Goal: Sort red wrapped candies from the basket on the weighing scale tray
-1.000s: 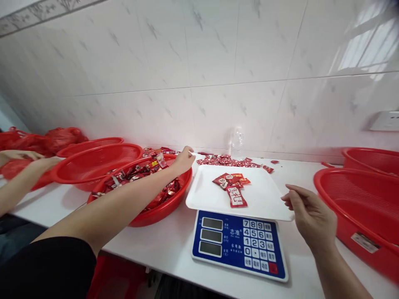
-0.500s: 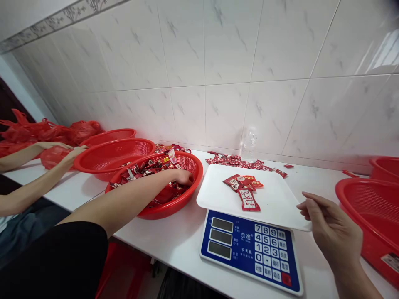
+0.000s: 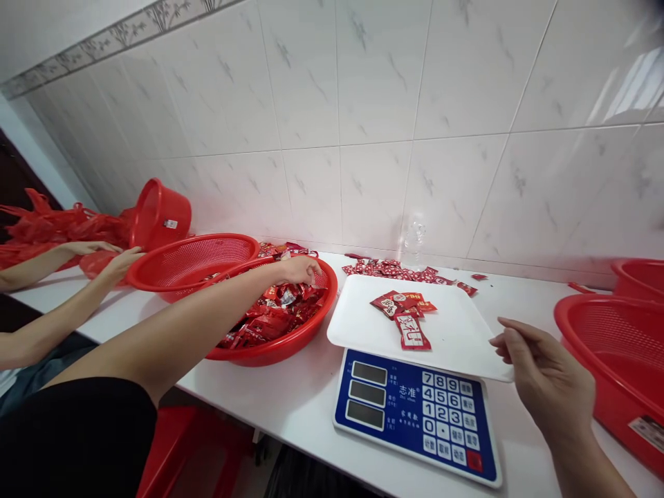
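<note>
My left hand [image 3: 299, 270] is over the right part of a red basket [image 3: 283, 346] full of shiny red wrapped packets [image 3: 270, 321]. Its fingers are bent downward and loosely apart, with no packet visible in them. Beside the right edge of a white tray [image 3: 461, 325], my right hand [image 3: 550, 370] hangs half curled, fingertips close to the rim; I cannot tell whether they touch it. Several small red packets [image 3: 409, 328] lie in a heap on the tray. The tray sits on a scale with a blue keypad panel [image 3: 404, 415], whose displays look blank.
Loose small red packets [image 3: 384, 268] lie along the wall near a clear plastic bottle [image 3: 415, 242]. Other red baskets [image 3: 612, 366] stand at right. At left, a co-worker's hands [image 3: 122, 263] are at a red bag, beside another red basket [image 3: 197, 256] and a tilted red tub [image 3: 163, 214].
My left hand has risen from among the packets and shifted slightly left. At left, a red tub now stands tilted behind the basket. My right hand has stayed by the tray.
</note>
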Demonstrator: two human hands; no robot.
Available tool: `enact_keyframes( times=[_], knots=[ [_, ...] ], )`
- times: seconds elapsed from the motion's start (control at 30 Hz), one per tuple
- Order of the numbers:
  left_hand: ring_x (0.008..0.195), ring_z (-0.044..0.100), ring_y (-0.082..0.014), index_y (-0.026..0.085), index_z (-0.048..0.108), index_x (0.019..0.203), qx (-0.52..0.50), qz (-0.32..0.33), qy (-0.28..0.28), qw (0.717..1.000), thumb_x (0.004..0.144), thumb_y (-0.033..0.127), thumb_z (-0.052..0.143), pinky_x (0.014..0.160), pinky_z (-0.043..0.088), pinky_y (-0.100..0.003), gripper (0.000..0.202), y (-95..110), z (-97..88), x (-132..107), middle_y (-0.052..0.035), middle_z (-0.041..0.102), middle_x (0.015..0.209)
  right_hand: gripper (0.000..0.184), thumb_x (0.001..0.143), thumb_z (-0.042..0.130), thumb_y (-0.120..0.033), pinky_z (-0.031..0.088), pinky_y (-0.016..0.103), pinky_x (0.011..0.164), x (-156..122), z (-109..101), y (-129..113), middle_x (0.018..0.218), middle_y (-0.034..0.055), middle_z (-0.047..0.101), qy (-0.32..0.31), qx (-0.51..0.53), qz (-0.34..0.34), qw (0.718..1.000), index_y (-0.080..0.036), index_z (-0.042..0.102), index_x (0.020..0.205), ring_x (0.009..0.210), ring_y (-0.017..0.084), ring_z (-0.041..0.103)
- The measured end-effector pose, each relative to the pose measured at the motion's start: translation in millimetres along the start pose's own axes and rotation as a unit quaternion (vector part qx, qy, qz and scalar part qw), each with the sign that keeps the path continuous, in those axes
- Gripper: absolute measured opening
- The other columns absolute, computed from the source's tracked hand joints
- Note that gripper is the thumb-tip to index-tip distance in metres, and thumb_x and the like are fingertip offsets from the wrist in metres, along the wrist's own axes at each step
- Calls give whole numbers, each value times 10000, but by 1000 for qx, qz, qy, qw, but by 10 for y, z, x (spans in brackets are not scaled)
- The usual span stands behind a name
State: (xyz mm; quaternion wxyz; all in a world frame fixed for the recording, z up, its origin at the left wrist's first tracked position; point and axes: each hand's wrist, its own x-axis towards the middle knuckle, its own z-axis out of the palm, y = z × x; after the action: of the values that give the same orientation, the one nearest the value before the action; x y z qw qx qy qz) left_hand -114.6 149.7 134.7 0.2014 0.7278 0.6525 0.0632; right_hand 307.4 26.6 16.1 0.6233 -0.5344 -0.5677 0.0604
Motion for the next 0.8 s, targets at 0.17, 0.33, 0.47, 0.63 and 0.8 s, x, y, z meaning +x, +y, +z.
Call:
enact_keyframes(
  times=[0.17, 0.33, 0.47, 0.63, 0.8],
  knots=[
    [760, 654, -161, 171, 608, 960, -104, 5, 75, 992, 667, 173, 652, 649, 488, -216, 297, 209, -77, 27, -19, 685, 860, 335, 851, 575, -480, 542, 284, 636, 8, 14, -15, 773, 15, 690, -2, 21, 28, 999, -244, 673, 1067, 660, 154, 642],
    [777, 663, -157, 169, 587, 1060, -205, 71, 55, 975, 770, 231, 601, 703, 518, -257, 297, 743, 212, 33, -50, 675, 927, 301, 859, 583, -440, 545, 278, 628, 24, 26, -10, 762, 17, 683, -8, 62, 24, 998, -234, 671, 1059, 649, 140, 628],
    [1118, 580, -226, 206, 537, 1217, -122, 149, -10, 981, 802, 412, 603, 909, 478, -321, 468, 1183, 627, -53, -90, 588, 1258, 278, 862, 588, -417, 547, 271, 619, 43, 37, -17, 755, 18, 682, -10, 77, 19, 997, -222, 673, 1042, 643, 133, 621],
    [1429, 80, -373, 262, 254, 1470, 63, 229, -68, 969, 697, 764, 523, 1110, 164, -579, 960, 1557, 1012, -138, -119, 146, 1570, 280, 867, 580, -412, 549, 272, 612, 51, 53, -24, 755, 24, 685, -15, 75, 17, 997, -214, 669, 1044, 654, 139, 624],
    [1411, -11, -449, 363, 209, 1477, 165, 253, -86, 950, 615, 800, 563, 1032, 20, -720, 1029, 1777, 1202, 9, -87, 63, 1586, 298, 868, 571, -422, 548, 283, 614, 45, 71, 7, 759, 34, 686, -20, 69, 19, 997, -209, 663, 1055, 660, 149, 630]
  ],
)
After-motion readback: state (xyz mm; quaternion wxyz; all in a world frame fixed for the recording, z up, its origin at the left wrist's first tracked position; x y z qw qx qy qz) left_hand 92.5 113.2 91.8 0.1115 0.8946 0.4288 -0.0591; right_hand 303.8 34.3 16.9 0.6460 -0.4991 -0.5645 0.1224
